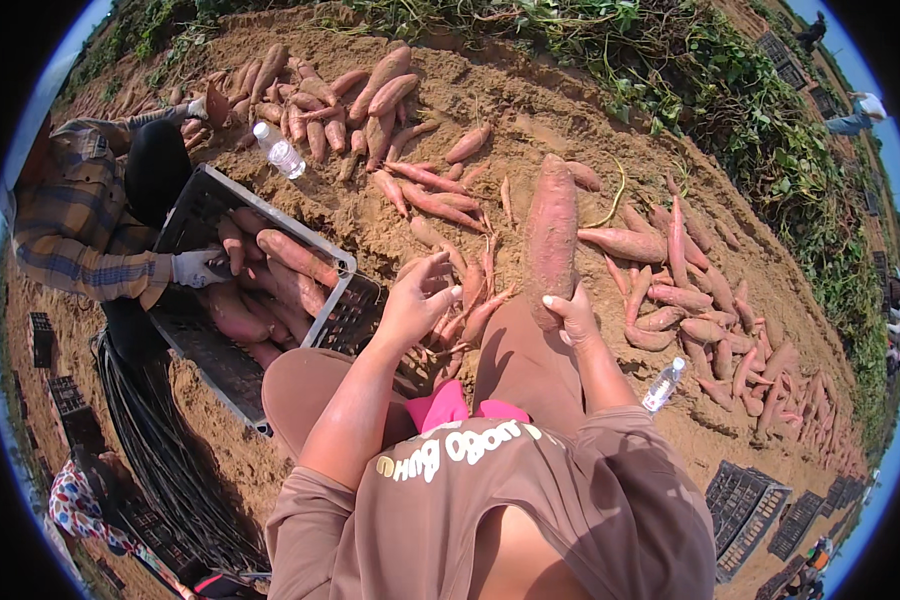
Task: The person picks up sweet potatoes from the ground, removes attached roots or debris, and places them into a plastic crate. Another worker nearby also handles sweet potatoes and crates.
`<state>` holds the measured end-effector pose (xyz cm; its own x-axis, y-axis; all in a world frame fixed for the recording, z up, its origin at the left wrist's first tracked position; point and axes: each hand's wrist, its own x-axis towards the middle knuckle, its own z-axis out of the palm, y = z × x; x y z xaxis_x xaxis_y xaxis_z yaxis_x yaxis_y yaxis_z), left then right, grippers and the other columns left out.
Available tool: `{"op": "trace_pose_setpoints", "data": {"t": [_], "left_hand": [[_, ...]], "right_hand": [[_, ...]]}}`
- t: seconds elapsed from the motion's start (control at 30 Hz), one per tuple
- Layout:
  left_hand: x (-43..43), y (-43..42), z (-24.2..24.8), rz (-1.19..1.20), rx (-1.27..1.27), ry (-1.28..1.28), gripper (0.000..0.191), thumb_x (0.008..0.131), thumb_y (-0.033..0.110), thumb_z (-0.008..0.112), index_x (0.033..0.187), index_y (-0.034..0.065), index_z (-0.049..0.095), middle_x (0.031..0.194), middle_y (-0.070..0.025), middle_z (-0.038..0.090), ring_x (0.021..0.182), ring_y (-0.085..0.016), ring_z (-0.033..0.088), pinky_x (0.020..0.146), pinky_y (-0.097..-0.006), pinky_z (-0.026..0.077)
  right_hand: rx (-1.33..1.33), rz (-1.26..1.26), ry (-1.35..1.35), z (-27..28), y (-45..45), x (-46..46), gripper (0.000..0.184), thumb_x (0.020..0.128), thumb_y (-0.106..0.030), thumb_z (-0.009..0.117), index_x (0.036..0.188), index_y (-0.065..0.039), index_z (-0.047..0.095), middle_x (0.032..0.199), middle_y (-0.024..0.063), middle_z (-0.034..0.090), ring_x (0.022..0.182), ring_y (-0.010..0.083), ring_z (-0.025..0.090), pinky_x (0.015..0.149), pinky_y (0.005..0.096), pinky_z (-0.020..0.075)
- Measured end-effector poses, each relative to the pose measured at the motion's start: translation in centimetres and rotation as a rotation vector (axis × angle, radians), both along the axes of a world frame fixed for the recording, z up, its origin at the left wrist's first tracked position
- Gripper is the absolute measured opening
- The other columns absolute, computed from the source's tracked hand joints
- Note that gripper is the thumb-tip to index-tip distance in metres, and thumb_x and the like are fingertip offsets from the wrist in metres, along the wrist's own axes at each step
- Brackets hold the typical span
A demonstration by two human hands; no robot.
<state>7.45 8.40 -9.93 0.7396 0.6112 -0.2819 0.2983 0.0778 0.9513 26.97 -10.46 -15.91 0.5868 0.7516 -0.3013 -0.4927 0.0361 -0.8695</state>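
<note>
A large sweet potato (pixel 551 232) stands upright in my right hand (pixel 576 319), whose fingers close round its lower end. To the left, my left hand (pixel 418 296) is raised with its fingers apart and slightly curled, holding nothing. Just beyond it, thin sweet potatoes (pixel 480 315) lie on the soil. A black plastic crate (pixel 259 202) with sweet potatoes (pixel 298 259) in it sits at my left. Heaps of sweet potatoes lie on the ground at the upper left (pixel 322 97) and at the right (pixel 679 298).
A co-worker in a plaid shirt (pixel 82 225) and gloves reaches into the crate. Plastic bottles lie at the upper left (pixel 279 152) and right (pixel 661 386). Black drip hoses (pixel 154 442) lie at lower left, stacked crates (pixel 742 510) at lower right, and green vines (pixel 690 82) beyond the soil.
</note>
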Motion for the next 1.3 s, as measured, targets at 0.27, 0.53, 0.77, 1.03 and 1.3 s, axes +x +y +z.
{"op": "trace_pose_setpoints", "data": {"t": [0.27,0.53,0.77,1.03,1.3], "left_hand": [[-0.5,0.3,0.9,0.147,-0.372,-0.470,0.070,0.083,0.015,0.072,0.140,0.0013,0.035,0.131,-0.0160,0.050,0.119,-0.023,0.050,0.102,-0.0380,0.041],[-0.2,1.3,-0.8,0.675,-0.547,-0.593,0.066,0.086,0.023,0.069,0.137,0.0053,0.031,0.128,-0.0125,0.048,0.117,-0.024,0.050,0.102,-0.0392,0.040],[-1.1,1.9,-1.4,0.729,-0.533,-0.719,0.063,0.087,0.034,0.062,0.137,0.0059,0.034,0.126,-0.0124,0.050,0.114,-0.027,0.053,0.099,-0.0436,0.043],[-0.7,2.4,-2.3,0.664,-0.879,-0.704,0.072,0.088,0.055,0.055,0.137,0.0050,0.039,0.133,-0.0164,0.050,0.122,-0.033,0.049,0.107,-0.0501,0.037],[-0.1,1.3,-0.6,0.586,-0.704,-0.762,0.065,0.092,0.040,0.060,0.143,0.0114,0.030,0.136,-0.0111,0.047,0.123,-0.028,0.048,0.104,-0.0468,0.040]], "right_hand": [[-0.032,0.462,-0.024,3.9,3.8,-5.9,0.089,0.061,-0.020,0.080,0.136,0.001,0.038,0.124,0.0126,0.055,0.112,0.0212,0.056,0.099,0.0348,0.0436],[-0.388,0.205,-1.465,5.1,6.8,-8.7,0.087,0.054,-0.024,0.086,0.131,-0.011,0.049,0.112,0.0149,0.050,0.108,0.0334,0.048,0.096,0.0418,0.0405],[-0.049,0.469,0.162,4.2,3.9,-5.0,0.079,0.082,-0.040,0.072,0.142,-0.005,0.034,0.131,0.0136,0.050,0.105,0.0232,0.059,0.088,0.0355,0.0512],[0.097,0.576,0.368,5.2,3.0,-8.1,0.083,0.077,-0.046,0.070,0.137,-0.002,0.035,0.106,0.0135,0.059,0.074,0.0198,0.063,0.050,0.0279,0.0517],[0.022,0.513,0.180,7.8,4.0,-8.8,0.085,0.071,-0.052,0.072,0.132,0.000,0.041,0.093,0.0128,0.060,0.067,0.0188,0.061,0.048,0.0279,0.0487]]}}
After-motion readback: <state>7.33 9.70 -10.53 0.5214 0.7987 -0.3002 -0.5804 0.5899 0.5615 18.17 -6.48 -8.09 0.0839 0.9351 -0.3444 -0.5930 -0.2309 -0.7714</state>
